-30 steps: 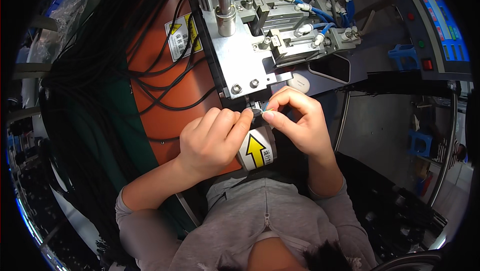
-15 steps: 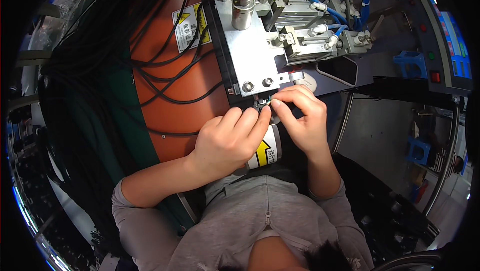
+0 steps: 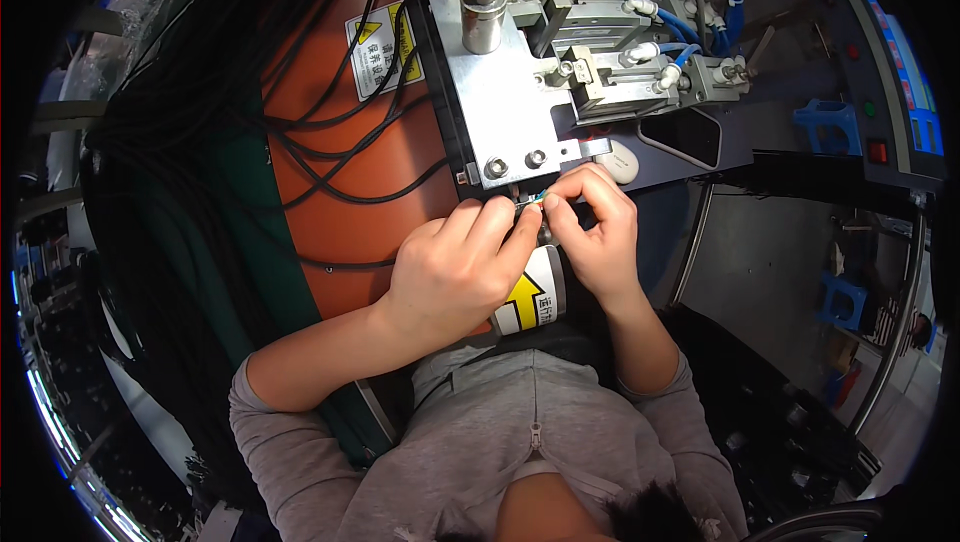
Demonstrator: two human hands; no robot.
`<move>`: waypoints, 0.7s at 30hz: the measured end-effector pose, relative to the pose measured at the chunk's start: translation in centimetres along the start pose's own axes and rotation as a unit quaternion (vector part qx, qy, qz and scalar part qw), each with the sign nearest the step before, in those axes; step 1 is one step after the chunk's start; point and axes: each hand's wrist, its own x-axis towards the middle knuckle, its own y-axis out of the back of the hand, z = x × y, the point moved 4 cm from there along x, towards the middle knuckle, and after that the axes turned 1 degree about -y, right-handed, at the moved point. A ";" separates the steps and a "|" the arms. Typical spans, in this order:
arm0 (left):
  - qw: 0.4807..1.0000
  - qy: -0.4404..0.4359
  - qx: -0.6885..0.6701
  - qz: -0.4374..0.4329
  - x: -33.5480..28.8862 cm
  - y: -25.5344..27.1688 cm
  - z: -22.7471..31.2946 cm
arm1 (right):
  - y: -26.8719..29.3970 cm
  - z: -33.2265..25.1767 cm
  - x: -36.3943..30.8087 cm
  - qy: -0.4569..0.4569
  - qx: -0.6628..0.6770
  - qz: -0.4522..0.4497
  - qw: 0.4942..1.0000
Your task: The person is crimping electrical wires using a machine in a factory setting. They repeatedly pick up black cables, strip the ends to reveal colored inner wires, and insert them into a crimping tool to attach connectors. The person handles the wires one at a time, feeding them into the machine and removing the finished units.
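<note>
Both my hands meet just below the front edge of a metal press plate [image 3: 510,107]. My left hand [image 3: 455,257] is closed, thumb and forefinger pinched at the end of a thin dark cable. From those fingertips a few fine coloured wires [image 3: 537,199], greenish and pale, reach across to the other hand. The wires' far ends are pinched between the thumb and forefinger of my right hand [image 3: 598,232]. What lies inside either pinch is mostly covered by the fingers.
Black cables [image 3: 380,200] spread over the orange worktop [image 3: 350,232] at left. Pneumatic cylinders [image 3: 620,82] with blue hoses stand at far right. Beside the plate sit a rounded white case [image 3: 620,164] and a phone-like dark slab [image 3: 682,137]. A white cylinder with a yellow arrow [image 3: 530,302] is below my hands.
My left fingers have shifted slightly up and left, and my right hand has drawn a little left. The coloured wires between the fingertips show more clearly.
</note>
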 end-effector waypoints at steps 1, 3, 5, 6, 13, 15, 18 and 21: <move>1.000 0.002 -0.006 0.004 0.0 0.0 -0.1 | -0.1 0.7 -0.2 -0.069 0.050 -0.017 0.996; 1.000 0.005 -0.017 0.014 -0.1 -0.1 -0.3 | -0.3 1.8 -0.4 -0.150 0.137 -0.039 0.978; 0.999 0.003 -0.035 0.025 -0.1 0.0 -0.5 | -0.6 2.1 -0.6 -0.167 0.164 -0.039 0.971; 0.999 0.005 -0.044 0.031 -0.1 -0.1 -0.6 | -0.4 1.6 -0.4 -0.120 0.128 -0.013 0.984; 0.998 0.008 -0.044 0.045 -0.4 -0.1 -0.9 | -0.5 -0.4 -0.2 0.040 -0.009 0.054 0.998; 0.998 0.009 -0.046 0.051 -0.5 -0.2 -1.0 | -0.8 0.4 -0.6 -0.025 0.040 0.053 0.997; 0.998 0.004 -0.040 0.044 -0.4 -0.2 -1.0 | -1.1 1.8 -1.1 -0.135 0.144 0.043 0.979; 0.999 0.009 -0.036 0.039 -0.2 -0.1 -1.0 | -1.4 2.0 -1.3 -0.215 0.235 0.023 0.948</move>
